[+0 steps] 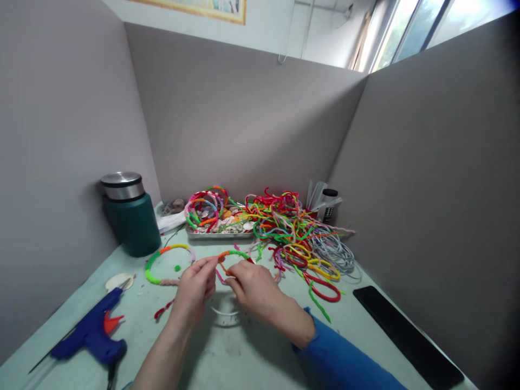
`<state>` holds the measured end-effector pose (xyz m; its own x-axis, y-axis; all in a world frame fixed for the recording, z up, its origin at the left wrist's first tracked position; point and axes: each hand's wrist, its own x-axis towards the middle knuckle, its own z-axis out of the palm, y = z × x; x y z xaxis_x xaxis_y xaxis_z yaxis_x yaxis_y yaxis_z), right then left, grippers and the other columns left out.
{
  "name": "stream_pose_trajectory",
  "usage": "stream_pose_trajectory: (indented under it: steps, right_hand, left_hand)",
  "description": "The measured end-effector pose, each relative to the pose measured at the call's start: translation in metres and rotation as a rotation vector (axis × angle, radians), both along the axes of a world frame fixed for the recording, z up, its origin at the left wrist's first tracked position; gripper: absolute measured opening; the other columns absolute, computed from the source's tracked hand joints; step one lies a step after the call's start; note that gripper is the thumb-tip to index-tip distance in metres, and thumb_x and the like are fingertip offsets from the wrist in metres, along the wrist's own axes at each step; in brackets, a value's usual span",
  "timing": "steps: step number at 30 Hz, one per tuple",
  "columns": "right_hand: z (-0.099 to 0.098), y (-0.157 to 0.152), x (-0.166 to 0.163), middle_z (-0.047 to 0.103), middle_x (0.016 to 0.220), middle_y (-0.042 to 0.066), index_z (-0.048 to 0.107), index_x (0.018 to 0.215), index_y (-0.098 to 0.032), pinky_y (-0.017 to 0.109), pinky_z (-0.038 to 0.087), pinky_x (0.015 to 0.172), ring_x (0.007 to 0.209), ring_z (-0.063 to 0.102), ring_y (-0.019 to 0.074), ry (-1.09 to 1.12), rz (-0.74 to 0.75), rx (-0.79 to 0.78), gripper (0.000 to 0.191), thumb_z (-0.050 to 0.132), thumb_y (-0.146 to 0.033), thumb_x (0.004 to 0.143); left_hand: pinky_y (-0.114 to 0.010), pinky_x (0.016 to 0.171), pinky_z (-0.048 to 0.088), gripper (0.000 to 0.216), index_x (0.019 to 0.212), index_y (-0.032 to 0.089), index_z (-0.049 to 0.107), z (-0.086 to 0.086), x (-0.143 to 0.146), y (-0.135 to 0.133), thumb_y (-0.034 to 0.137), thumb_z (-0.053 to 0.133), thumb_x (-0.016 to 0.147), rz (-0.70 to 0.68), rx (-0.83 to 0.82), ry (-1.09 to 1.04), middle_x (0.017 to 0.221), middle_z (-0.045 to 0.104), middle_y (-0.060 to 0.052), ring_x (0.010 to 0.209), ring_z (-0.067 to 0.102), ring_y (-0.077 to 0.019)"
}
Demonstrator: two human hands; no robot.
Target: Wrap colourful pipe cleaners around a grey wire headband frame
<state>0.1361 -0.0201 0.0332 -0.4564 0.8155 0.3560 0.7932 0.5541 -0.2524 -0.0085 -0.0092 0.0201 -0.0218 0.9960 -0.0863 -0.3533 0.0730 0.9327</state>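
Observation:
Over the table, my left hand pinches the upper left of a ring, whose lower part is bare and white. Green and orange fuzzy wrapping covers the ring's top. My right hand is closed on the loose end of an orange pipe cleaner, which runs down from the wrapping by my left fingertips. Part of the ring is hidden behind my right hand. To the left of my left hand lies another ring, wrapped in green, orange, yellow and pink, with a small green bit inside it.
A blue glue gun and a green bottle stand at the left. Behind my hands are a metal tray with wrapped rings and a heap of pipe cleaners. Red scissors, grey cord and a black strip lie right.

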Motion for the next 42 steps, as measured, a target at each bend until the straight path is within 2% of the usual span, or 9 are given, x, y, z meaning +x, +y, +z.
stream_pose_trajectory:
  steps: [3,10,19,22,26,33,35,38,42]
  right_hand:
    - [0.002,0.000,0.001,0.065,0.080,0.005,0.061,0.082,-0.018,0.025,0.035,0.062,0.073,0.058,0.0149,0.004,0.012,0.039,0.023,0.044,-0.030,0.091]
    - [0.016,-0.002,0.008,0.062,0.078,0.005,0.064,0.090,-0.018,0.024,0.035,0.062,0.070,0.055,0.0137,0.070,0.087,0.156,0.025,0.040,-0.028,0.092]
    - [0.021,0.016,0.024,0.062,0.075,0.003,0.068,0.084,-0.018,0.023,0.039,0.065,0.070,0.055,0.0123,0.454,0.060,0.089,0.019,0.050,-0.025,0.088]
    - [0.019,0.023,0.026,0.064,0.072,0.002,0.069,0.079,-0.017,0.022,0.039,0.065,0.069,0.055,0.0120,0.542,0.044,-0.005,0.018,0.053,-0.024,0.085]
    - [0.012,0.033,0.027,0.063,0.065,0.000,0.070,0.072,-0.015,0.021,0.038,0.057,0.062,0.052,0.0111,0.594,0.068,-0.280,0.021,0.055,-0.027,0.081]
    - [0.004,0.039,0.029,0.057,0.059,-0.002,0.069,0.071,-0.013,0.019,0.032,0.052,0.058,0.047,0.0097,0.660,0.100,-0.557,0.022,0.057,-0.030,0.077]
    - [0.003,0.040,0.030,0.052,0.055,-0.003,0.068,0.070,-0.012,0.019,0.029,0.049,0.054,0.043,0.0086,0.642,0.100,-0.581,0.023,0.057,-0.031,0.077]
    - [0.001,0.040,0.029,0.046,0.052,-0.005,0.065,0.065,-0.013,0.019,0.026,0.047,0.052,0.039,0.0082,0.567,0.067,-0.508,0.027,0.053,-0.031,0.080]
    - [0.000,0.037,0.027,0.052,0.057,-0.003,0.064,0.065,-0.015,0.021,0.031,0.053,0.058,0.046,0.0099,0.423,0.038,-0.219,0.031,0.046,-0.028,0.087]
  left_hand:
    - [-0.016,0.035,0.011,0.033,0.079,0.014,0.058,0.002,0.000,-0.001,0.042,0.068,0.066,0.025,0.017,-0.003,0.045,0.026,0.013,0.036,0.016,-0.0023]
    - [-0.019,0.036,0.015,0.043,0.084,0.011,0.066,-0.006,-0.001,0.003,0.050,0.065,0.065,0.087,0.061,0.290,0.038,0.032,0.011,0.034,0.024,-0.0049]
    - [-0.020,0.041,0.026,0.031,0.080,0.016,0.071,0.004,0.004,-0.006,0.044,0.060,0.074,-0.093,0.244,0.546,0.054,0.057,0.001,0.045,0.042,-0.0099]
    - [-0.020,0.044,0.030,0.028,0.078,0.016,0.069,0.007,0.006,-0.010,0.042,0.058,0.076,-0.099,0.282,0.563,0.066,0.064,-0.002,0.052,0.047,-0.0109]
    - [-0.021,0.053,0.037,0.025,0.082,0.016,0.069,0.006,0.006,-0.012,0.038,0.058,0.077,-0.139,0.333,0.554,0.074,0.066,-0.003,0.062,0.053,-0.0137]
    - [-0.020,0.047,0.031,0.026,0.096,0.018,0.064,0.000,0.007,-0.011,0.033,0.061,0.076,-0.070,0.401,0.589,0.055,0.048,0.006,0.051,0.042,-0.0094]
    - [-0.020,0.050,0.034,0.026,0.095,0.018,0.067,-0.001,0.007,-0.010,0.033,0.063,0.074,-0.069,0.388,0.598,0.058,0.054,0.003,0.054,0.047,-0.0105]
    - [-0.023,0.059,0.042,0.023,0.086,0.017,0.071,-0.001,0.008,-0.008,0.035,0.064,0.073,-0.050,0.348,0.586,0.074,0.068,-0.003,0.065,0.057,-0.0147]
    - [-0.026,0.067,0.046,0.024,0.080,0.017,0.071,-0.002,0.007,-0.004,0.038,0.065,0.071,0.039,0.314,0.582,0.080,0.072,-0.005,0.073,0.062,-0.0183]
